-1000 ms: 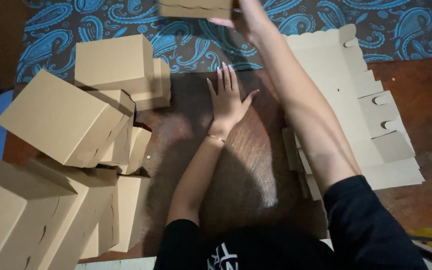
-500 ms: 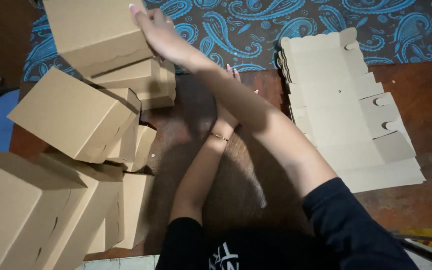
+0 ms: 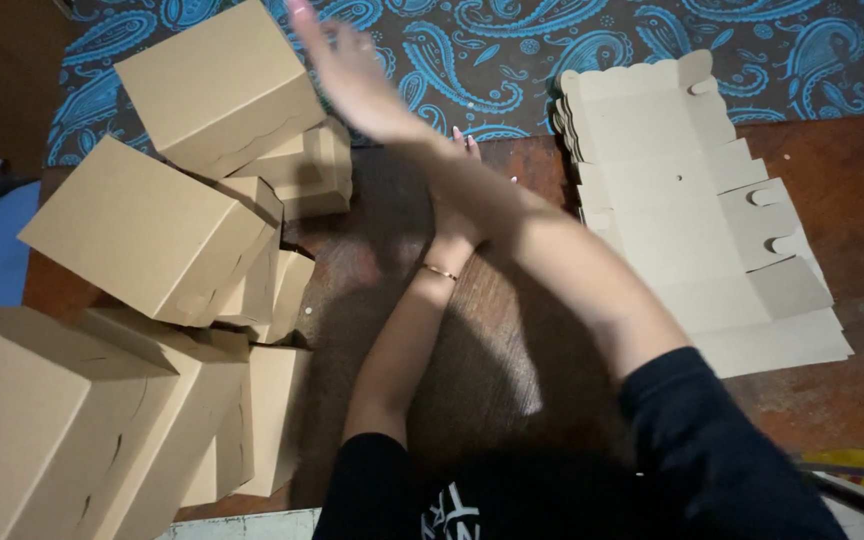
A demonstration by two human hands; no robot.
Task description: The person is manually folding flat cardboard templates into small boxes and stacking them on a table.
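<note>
My right hand [image 3: 352, 70] reaches across to the far left, blurred, its fingers apart and holding nothing. It is just right of a folded brown cardboard box [image 3: 214, 88] that lies tilted on top of a pile of similar boxes. My left hand [image 3: 447, 240] lies flat on the dark wooden table [image 3: 512, 350]. It is mostly hidden under my right forearm, with only the fingertips and the wrist with a thin bracelet showing.
More folded boxes crowd the left side: a large tilted one [image 3: 147, 232], a big one at the near left [image 3: 42, 420], smaller ones [image 3: 312, 170] behind. A stack of flat cardboard blanks [image 3: 672, 200] lies at the right. A blue paisley cloth [image 3: 552, 40] covers the far side.
My right arm swung from the far middle to the far left carrying a box. The box now rests on the pile and the hand has come off it. My left hand stayed flat.
</note>
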